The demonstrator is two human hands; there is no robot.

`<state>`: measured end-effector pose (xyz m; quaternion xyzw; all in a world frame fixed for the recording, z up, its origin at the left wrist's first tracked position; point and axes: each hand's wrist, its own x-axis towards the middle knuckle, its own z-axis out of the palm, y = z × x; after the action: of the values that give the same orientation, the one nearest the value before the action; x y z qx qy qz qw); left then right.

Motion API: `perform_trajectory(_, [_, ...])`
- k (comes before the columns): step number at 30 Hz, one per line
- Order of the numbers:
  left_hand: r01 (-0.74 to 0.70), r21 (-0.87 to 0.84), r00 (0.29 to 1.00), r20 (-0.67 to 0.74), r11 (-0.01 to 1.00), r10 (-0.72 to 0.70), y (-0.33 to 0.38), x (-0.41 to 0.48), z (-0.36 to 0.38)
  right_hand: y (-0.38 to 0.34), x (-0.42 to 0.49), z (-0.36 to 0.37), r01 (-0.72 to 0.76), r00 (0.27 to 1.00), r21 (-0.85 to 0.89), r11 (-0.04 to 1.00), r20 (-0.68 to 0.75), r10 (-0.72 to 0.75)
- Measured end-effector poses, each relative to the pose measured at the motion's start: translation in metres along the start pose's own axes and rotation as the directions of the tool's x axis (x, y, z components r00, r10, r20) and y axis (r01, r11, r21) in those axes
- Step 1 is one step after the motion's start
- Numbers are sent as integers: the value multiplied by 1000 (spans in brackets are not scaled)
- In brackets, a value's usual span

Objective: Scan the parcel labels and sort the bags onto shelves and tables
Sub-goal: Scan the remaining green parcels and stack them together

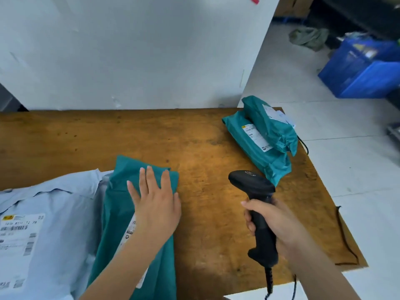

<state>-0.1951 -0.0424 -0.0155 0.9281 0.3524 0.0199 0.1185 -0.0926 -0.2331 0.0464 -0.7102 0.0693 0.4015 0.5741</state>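
A teal parcel bag (121, 191) lies at the near left of the wooden table (194, 137), its white label mostly hidden under my arm. My left hand (155, 200) rests flat on it, fingers spread. A pale blue parcel bag (47, 224) with a printed label lies left of it, partly under the teal one. My right hand (275, 221) grips a black barcode scanner (257, 204), its head pointing left toward the teal bag. Two teal bags (264, 135) are stacked at the table's far right corner, labels up.
A white wall stands behind the table. To the right is pale floor with a blue plastic crate (363, 68) and a green cloth bundle (309, 37). The scanner's black cable (346, 241) runs over the table's right edge.
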Motion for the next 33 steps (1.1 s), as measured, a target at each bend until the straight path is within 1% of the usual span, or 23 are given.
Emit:
perform_trajectory(2, [-69,-73,994,74,995,75,30,19,-9,-4,-3,-16,14,999,28,1000,-31,-13])
perform_trajectory(4, [-144,-197,984,77,970,161,66,37,-12,-9,-4,-34,38,998,37,999,-42,-37])
perform_trajectory(5, [-156,-272,977,97,950,188,85,45,-12,-12,-3,-44,45,998,47,998,-51,-43])
perform_trajectory(6, [-138,-351,970,142,926,198,103,53,-10,-14,-3,-55,47,997,59,997,-64,-44])
perform_trajectory(8, [-42,-466,945,269,884,186,141,70,0,-22,0,-78,42,996,68,997,-84,-36])
perform_trajectory(9, [14,-509,938,305,861,166,160,81,10,-28,2,-92,38,995,67,997,-92,-31])
perform_trajectory(12, [184,-625,935,350,758,62,219,113,33,-43,11,-140,43,993,64,997,-110,-36])
perform_trajectory(14, [266,-683,933,361,680,-2,258,132,42,-53,19,-174,60,992,60,996,-111,-53])
perform_trajectory(15, [297,-716,930,366,632,-24,275,142,45,-56,22,-190,70,991,56,996,-117,-63])
perform_trajectory(17, [399,-787,904,423,471,-59,305,158,50,-60,27,-219,83,988,56,995,-132,-75])
perform_trajectory(18, [457,-794,881,466,401,-80,316,165,55,-60,29,-232,84,988,66,994,-134,-74])
perform_trajectory(19, [489,-789,866,489,372,-102,324,171,60,-60,31,-244,81,989,78,994,-132,-70])
perform_trajectory(21, [538,-761,838,528,361,-135,330,181,70,-59,33,-261,70,990,91,993,-127,-58])
perform_trajectory(23, [589,-751,808,562,300,-178,328,182,79,-58,36,-273,54,992,106,993,-123,-41])
perform_trajectory(25, [575,-787,817,537,226,-209,320,172,81,-59,39,-278,39,994,130,991,-108,-25])
perform_trajectory(28, [521,-845,849,498,118,-178,295,131,78,-61,46,-276,32,997,115,993,-72,-24])
perform_trajectory(29, [504,-856,859,482,112,-173,283,108,74,-62,48,-273,30,998,103,994,-61,-24])
perform_trajectory(30, [491,-861,866,467,131,-178,268,84,72,-62,50,-268,26,999,88,996,-45,-22])
perform_trajectory(32, [492,-853,862,448,174,-238,236,30,62,-63,53,-254,10,1000,64,998,4,-10])
perform_trajectory(33, [507,-844,847,450,177,-282,220,4,57,-61,54,-245,-4,999,56,998,32,2])
